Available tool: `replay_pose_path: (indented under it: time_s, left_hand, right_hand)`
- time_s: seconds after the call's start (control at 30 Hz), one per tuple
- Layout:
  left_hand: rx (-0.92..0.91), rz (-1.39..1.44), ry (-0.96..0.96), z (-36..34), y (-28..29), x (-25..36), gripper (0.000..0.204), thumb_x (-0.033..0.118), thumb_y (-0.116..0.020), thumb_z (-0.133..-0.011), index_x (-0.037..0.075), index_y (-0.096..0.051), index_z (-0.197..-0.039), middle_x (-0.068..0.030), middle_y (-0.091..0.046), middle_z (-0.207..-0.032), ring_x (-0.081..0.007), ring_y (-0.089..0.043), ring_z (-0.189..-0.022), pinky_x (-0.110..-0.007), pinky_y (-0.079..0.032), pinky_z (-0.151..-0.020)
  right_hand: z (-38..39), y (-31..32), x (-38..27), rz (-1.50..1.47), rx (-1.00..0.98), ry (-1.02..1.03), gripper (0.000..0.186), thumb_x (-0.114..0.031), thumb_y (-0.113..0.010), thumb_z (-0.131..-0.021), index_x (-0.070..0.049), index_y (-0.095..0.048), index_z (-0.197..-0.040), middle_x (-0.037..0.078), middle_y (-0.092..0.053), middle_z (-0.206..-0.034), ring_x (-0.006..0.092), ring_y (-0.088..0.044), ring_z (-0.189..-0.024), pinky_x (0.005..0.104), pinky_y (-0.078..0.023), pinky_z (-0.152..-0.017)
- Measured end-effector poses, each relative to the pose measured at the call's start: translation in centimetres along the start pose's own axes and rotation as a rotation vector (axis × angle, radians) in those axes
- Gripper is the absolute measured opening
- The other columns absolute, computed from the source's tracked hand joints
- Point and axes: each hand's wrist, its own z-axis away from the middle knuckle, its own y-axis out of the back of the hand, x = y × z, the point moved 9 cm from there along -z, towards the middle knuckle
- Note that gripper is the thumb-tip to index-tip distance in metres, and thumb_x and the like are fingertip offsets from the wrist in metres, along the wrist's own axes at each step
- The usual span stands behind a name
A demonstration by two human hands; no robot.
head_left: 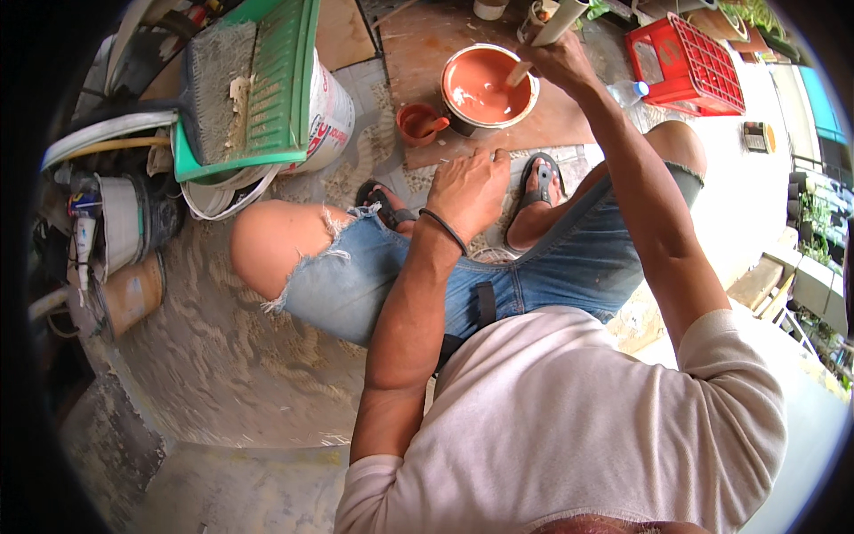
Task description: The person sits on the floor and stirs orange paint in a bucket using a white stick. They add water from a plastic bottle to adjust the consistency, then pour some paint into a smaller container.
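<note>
Orange paint (pixel 485 87) fills a round tub (pixel 488 131) on the far board (pixel 534 138), a pale stick (pixel 559 24) dipping in, clasped by the right hand (pixel 560 62). Nearer is the left hand (pixel 469 189), its grip unclear; a small cup (pixel 410 136) stands beyond, leftward.

Green ribbed tray (pixel 277 98): at left, overlapping a printed white bucket (pixel 331 114); a rough grey pad (pixel 222 67) lies against its ribs.
Red lattice crate (pixel 689 67): at upper right, just beside a clear plastic bottle (pixel 623 94) with a blue cap.
Small container (pixel 758 137): on pale ground, near the crate.
White tube (pixel 84 238): among vessels, far left.
Leafy plants (pixel 814 218): along the right rim.
</note>
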Motion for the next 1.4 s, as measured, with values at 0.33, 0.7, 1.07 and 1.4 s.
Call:
replay_pose_path:
  time_s: [0.33,0.7,1.07,1.4]
  left_hand:
    - [0.015,-0.017,0.002,0.3,0.5,0.0,0.024,0.006,-0.066,-0.087,-0.003,-0.067,-0.110,-0.0241,-0.072,-0.104,-0.0386,-0.076,-0.092,-0.048,-0.062,-0.080]
    - [-0.038,-0.012,0.028,0.0,0.0,-0.2,0.025,0.006,-0.065,-0.088,-0.002,-0.066,-0.111,-0.0238,-0.071,-0.106,-0.0404,-0.075,-0.095,-0.050,-0.060,-0.081]
    - [-0.044,0.012,0.039,0.0,-0.9,-0.8,0.024,0.006,-0.065,-0.087,0.001,-0.064,-0.110,-0.0238,-0.069,-0.101,-0.0438,-0.072,-0.096,-0.054,-0.057,-0.083]
    - [-0.030,-0.001,-0.002,-0.3,-0.3,0.0,0.023,0.006,-0.065,-0.087,0.000,-0.067,-0.109,-0.0243,-0.072,-0.103,-0.0413,-0.075,-0.094,-0.051,-0.060,-0.080]
  right_hand:
    - [0.1,-1.2,-1.9,-0.056,0.050,0.199,0.016,-0.016,-0.074,-0.086,-0.001,-0.071,-0.091,0.007,-0.070,-0.078,0.0166,-0.070,-0.071,0.0312,-0.057,-0.062]
    - [1.6,-0.4,-3.2,-0.281,-0.032,0.124,0.014,-0.014,-0.074,-0.086,-0.001,-0.072,-0.091,0.008,-0.071,-0.078,0.0153,-0.068,-0.067,0.0309,-0.055,-0.059]
    - [-0.1,-2.0,-0.7,-0.209,0.025,0.044,0.012,-0.016,-0.075,-0.086,-0.005,-0.071,-0.090,0.005,-0.068,-0.075,0.0136,-0.066,-0.069,0.0312,-0.052,-0.057]
    - [-0.5,-1.0,-0.1,-0.178,0.062,0.151,0.015,-0.013,-0.074,-0.087,-0.002,-0.071,-0.096,0.007,-0.070,-0.081,0.0169,-0.070,-0.074,0.0321,-0.056,-0.059]
